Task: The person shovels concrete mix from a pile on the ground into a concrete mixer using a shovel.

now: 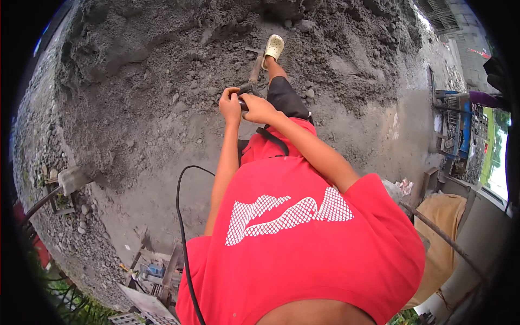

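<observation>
Both my hands meet in front of my waist around a dark grip (243, 104). My left hand (232, 108) is closed on its left side with the fingers bent over the top. My right hand (258, 109) wraps it from the right. Beyond the grip, in line with it, a brown shaft (255, 71) runs down to a flat crosswise edge by my foot, like a shovel; my fingers hide where they join. A pale clog (274, 46) is on my forward foot, on loose grey soil (216, 70) beside the shaft.
A heap of grey sand and gravel (124, 49) rises ahead. A black cable (179, 200) loops down my left side. At the left stands a block on a bent bar (74, 180). A tan cloth (441, 216) and a pole (447, 238) are at the right, near a blue metal frame (465, 130).
</observation>
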